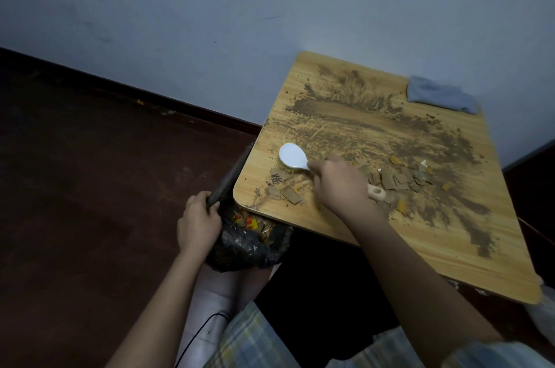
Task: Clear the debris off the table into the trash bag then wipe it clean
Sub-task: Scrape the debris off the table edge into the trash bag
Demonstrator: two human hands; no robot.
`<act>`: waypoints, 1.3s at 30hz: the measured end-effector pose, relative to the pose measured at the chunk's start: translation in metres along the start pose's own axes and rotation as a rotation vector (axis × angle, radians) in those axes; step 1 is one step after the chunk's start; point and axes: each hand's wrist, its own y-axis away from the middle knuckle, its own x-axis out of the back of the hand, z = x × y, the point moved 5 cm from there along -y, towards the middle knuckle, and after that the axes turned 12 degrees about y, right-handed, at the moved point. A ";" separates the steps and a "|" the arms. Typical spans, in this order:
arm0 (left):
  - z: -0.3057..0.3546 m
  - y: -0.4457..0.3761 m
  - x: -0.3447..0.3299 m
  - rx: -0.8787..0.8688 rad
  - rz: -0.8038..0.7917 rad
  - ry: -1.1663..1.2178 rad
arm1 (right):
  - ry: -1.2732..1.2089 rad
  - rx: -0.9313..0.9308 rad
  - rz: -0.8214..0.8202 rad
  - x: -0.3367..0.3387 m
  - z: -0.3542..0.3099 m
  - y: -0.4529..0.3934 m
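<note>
Lying across the wood-grain table (450, 250) is a smear of brown dirt (345, 124) and a heap of torn cardboard scraps (393, 180). The right hand (339, 186) grips a glossy white spoon (292, 156), bowl resting near the table's left edge. The left hand (198, 222) pinches the rim of a crinkled black trash bag (249, 243) just below that corner. A soft blue cloth (441, 94) lies at the far edge. The spoon's handle is mostly hidden by the fingers.

The wooden bench (450, 247) carries smeared brown dirt (360, 124), cardboard scraps (396, 180) near its front edge, a white spoon (292, 156), and a blue cloth (441, 94) at its far corner.
</note>
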 end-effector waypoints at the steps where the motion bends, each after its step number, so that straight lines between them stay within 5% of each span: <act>1: 0.001 0.000 0.000 -0.002 -0.001 0.002 | 0.019 0.017 -0.004 0.000 -0.004 -0.001; 9: -0.003 -0.003 0.003 0.010 0.008 0.012 | -0.011 0.155 -0.008 0.000 -0.013 0.020; 18: -0.002 -0.002 0.001 0.014 -0.013 0.000 | -0.011 -0.003 0.014 -0.001 0.024 0.040; 39: 0.000 0.002 0.000 0.012 -0.003 -0.001 | -0.067 0.159 -0.047 -0.013 -0.018 0.069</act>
